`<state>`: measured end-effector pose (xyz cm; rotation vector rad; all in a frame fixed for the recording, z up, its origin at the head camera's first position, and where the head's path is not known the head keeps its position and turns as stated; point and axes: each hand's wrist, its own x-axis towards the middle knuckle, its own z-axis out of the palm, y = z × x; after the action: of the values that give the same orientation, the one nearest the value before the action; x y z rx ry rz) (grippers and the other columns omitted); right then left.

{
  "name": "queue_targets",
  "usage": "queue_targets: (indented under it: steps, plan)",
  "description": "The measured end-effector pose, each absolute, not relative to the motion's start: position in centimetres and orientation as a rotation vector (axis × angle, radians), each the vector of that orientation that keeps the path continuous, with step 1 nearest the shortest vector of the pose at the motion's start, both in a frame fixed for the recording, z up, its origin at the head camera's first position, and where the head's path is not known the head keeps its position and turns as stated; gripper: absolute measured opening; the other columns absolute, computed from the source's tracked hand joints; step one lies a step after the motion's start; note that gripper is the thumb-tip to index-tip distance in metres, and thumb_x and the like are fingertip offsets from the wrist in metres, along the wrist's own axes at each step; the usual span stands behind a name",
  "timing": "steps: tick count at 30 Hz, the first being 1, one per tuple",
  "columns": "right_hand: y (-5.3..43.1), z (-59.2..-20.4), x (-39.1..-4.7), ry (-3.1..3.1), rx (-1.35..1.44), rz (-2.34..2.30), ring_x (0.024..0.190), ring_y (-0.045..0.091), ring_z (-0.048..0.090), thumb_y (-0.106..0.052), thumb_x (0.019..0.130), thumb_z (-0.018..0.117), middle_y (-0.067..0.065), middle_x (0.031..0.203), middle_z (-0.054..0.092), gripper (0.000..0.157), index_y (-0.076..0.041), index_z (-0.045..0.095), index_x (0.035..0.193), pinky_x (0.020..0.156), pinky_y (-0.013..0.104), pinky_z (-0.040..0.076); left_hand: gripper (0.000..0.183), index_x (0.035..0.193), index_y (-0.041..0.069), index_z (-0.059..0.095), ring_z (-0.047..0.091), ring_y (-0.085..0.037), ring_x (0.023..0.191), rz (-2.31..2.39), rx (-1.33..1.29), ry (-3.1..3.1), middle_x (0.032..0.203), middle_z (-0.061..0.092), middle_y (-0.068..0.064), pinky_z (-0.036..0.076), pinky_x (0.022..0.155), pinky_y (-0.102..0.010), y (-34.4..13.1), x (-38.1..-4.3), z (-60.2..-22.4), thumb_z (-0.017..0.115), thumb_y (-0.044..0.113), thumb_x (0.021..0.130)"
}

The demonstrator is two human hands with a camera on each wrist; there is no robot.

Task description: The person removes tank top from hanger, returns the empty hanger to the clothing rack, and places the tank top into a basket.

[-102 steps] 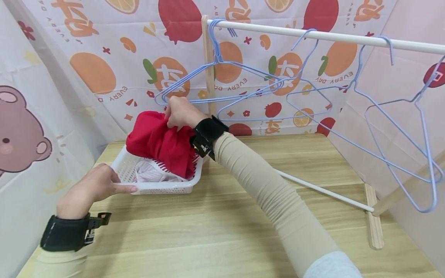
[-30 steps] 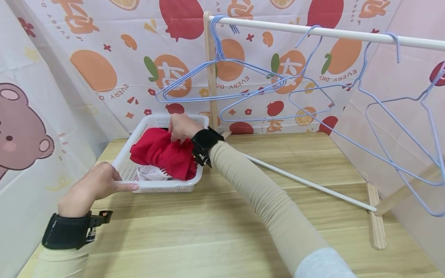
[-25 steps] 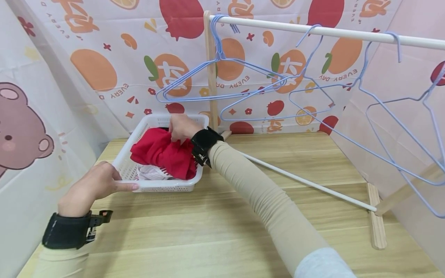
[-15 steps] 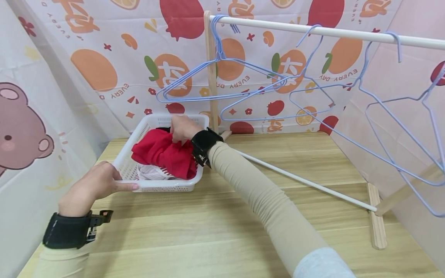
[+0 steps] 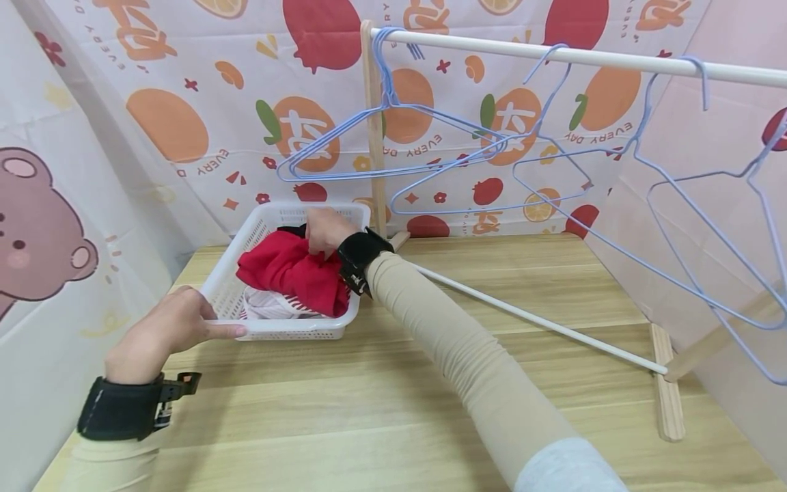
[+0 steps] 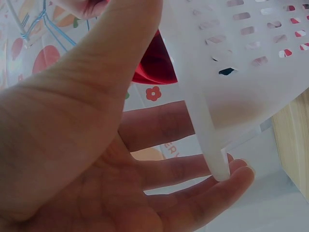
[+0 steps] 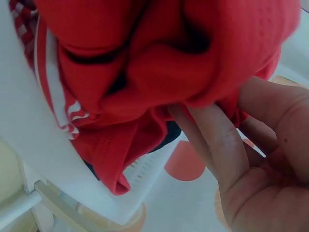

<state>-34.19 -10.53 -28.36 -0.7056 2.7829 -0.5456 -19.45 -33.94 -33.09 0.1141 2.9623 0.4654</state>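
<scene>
At the left of the head view, a white plastic basket (image 5: pixel 292 328) stands on the wooden table with clothes inside. My left hand (image 5: pixel 166 331) grips its near left corner, thumb along the front rim and fingers around the side (image 6: pixel 178 169). My right hand (image 5: pixel 326 231) is inside the basket, pinching the far edge of a bunched red garment (image 5: pixel 285 266). In the right wrist view, thumb and fingers dig into the red cloth (image 7: pixel 159 72). Beneath it lie a white cloth (image 5: pixel 264 305) and some red-and-white striped fabric (image 7: pixel 55 92). A bit of black cloth (image 5: pixel 295 230) shows behind.
Behind and to the right stands a clothes rack with a white top rail (image 5: pixel 479 46), a wooden post (image 5: pixel 372 130) and a low white bar (image 5: pixel 535 320). Several blue wire hangers (image 5: pixel 393 108) hang from it. A wooden foot (image 5: pixel 667 383) rests at the right.
The red garment, held higher 3.4 seconds ago, has come down into the basket with my right hand. It has since shifted slightly right, uncovering more black cloth. My left hand stays at the corner.
</scene>
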Motion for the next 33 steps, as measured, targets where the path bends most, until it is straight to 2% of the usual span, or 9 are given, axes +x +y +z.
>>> queue_targets:
  steps: [2, 5, 10, 13, 16, 19, 21, 28, 33]
  plan:
    - [-10.5, -28.6, -34.3, 2.781, -0.705, -0.534, 0.061, 0.008, 0.063, -0.002, 0.091, 0.069, 0.002, 0.095, 0.073, 0.007, -0.007, 0.070, 0.088, 0.056, 0.018, 0.052, 0.061, 0.085, -0.008, 0.077, 0.046, -0.023, 0.073, 0.467, 0.116, 2.966, 0.076, 0.058, -0.012, 0.036, 0.057, -0.033, -34.0, -19.4, -33.1, 0.091, 0.050, 0.072]
    - [-10.5, -28.7, -34.5, 2.771, -0.710, -0.526, 0.054, 0.007, 0.062, 0.000, 0.091, 0.066, 0.002, 0.086, 0.070, 0.016, -0.009, 0.066, 0.078, 0.055, 0.018, 0.052, 0.060, 0.083, -0.007, 0.076, 0.045, -0.023, 0.071, 0.468, 0.120, 2.971, 0.074, 0.056, -0.010, 0.035, 0.056, -0.033, -34.0, -19.4, -33.2, 0.091, 0.050, 0.072]
    - [-10.6, -28.7, -34.7, 2.749, -0.710, -0.513, 0.053, 0.007, 0.063, 0.001, 0.091, 0.065, -0.001, 0.079, 0.062, 0.022, -0.011, 0.060, 0.072, 0.055, 0.018, 0.054, 0.058, 0.081, -0.006, 0.076, 0.044, -0.022, 0.070, 0.461, 0.128, 2.975, 0.071, 0.053, -0.008, 0.034, 0.056, -0.033, -33.9, -19.4, -33.2, 0.090, 0.050, 0.073]
    - [-10.7, -28.7, -34.8, 2.739, -0.701, -0.502, 0.059, 0.009, 0.067, 0.001, 0.091, 0.066, 0.000, 0.081, 0.063, 0.020, -0.010, 0.060, 0.074, 0.056, 0.018, 0.054, 0.058, 0.080, -0.006, 0.076, 0.044, -0.022, 0.070, 0.459, 0.131, 2.981, 0.071, 0.052, -0.008, 0.034, 0.057, -0.033, -33.8, -19.4, -33.2, 0.090, 0.050, 0.073]
    - [-10.8, -28.7, -35.0, 2.724, -0.683, -0.503, 0.065, 0.012, 0.071, 0.000, 0.091, 0.067, 0.002, 0.091, 0.068, 0.013, -0.007, 0.065, 0.081, 0.057, 0.018, 0.054, 0.058, 0.078, -0.006, 0.076, 0.043, -0.022, 0.070, 0.458, 0.136, 2.989, 0.071, 0.051, -0.008, 0.034, 0.057, -0.033, -33.8, -19.4, -33.3, 0.090, 0.050, 0.073]
    - [-10.8, -28.7, -35.0, 2.710, -0.665, -0.511, 0.067, 0.014, 0.071, -0.001, 0.092, 0.068, 0.004, 0.102, 0.070, 0.006, -0.006, 0.069, 0.090, 0.058, 0.019, 0.055, 0.058, 0.078, -0.005, 0.076, 0.043, -0.022, 0.071, 0.458, 0.136, 2.989, 0.071, 0.051, -0.008, 0.033, 0.057, -0.033, -33.9, -19.5, -33.3, 0.090, 0.051, 0.073]
    - [-10.8, -28.7, -35.1, 2.707, -0.659, -0.513, 0.067, 0.013, 0.070, -0.001, 0.093, 0.068, 0.004, 0.102, 0.070, 0.007, -0.007, 0.069, 0.089, 0.058, 0.019, 0.055, 0.058, 0.078, -0.005, 0.076, 0.043, -0.023, 0.071, 0.458, 0.135, 2.987, 0.071, 0.051, -0.008, 0.034, 0.057, -0.033, -33.9, -19.5, -33.3, 0.090, 0.051, 0.073]
    - [-10.7, -29.2, -35.0, 2.697, -0.675, -0.485, 0.060, 0.011, 0.062, -0.004, 0.095, 0.068, 0.000, 0.071, 0.059, 0.027, -0.010, 0.061, 0.069, 0.056, 0.018, 0.051, 0.060, 0.077, -0.004, 0.076, 0.043, -0.021, 0.069, 0.454, 0.123, 2.981, 0.069, 0.051, -0.006, 0.033, 0.056, -0.032, -34.0, -19.5, -33.4, 0.090, 0.054, 0.071]
    - [-10.6, -29.7, -35.1, 2.710, -0.697, -0.444, 0.056, 0.009, 0.059, -0.005, 0.094, 0.067, -0.002, 0.069, 0.060, 0.029, -0.013, 0.062, 0.068, 0.054, 0.018, 0.048, 0.059, 0.076, -0.004, 0.075, 0.043, -0.021, 0.068, 0.452, 0.121, 2.979, 0.067, 0.050, -0.006, 0.033, 0.056, -0.033, -34.0, -19.4, -33.4, 0.090, 0.053, 0.072]
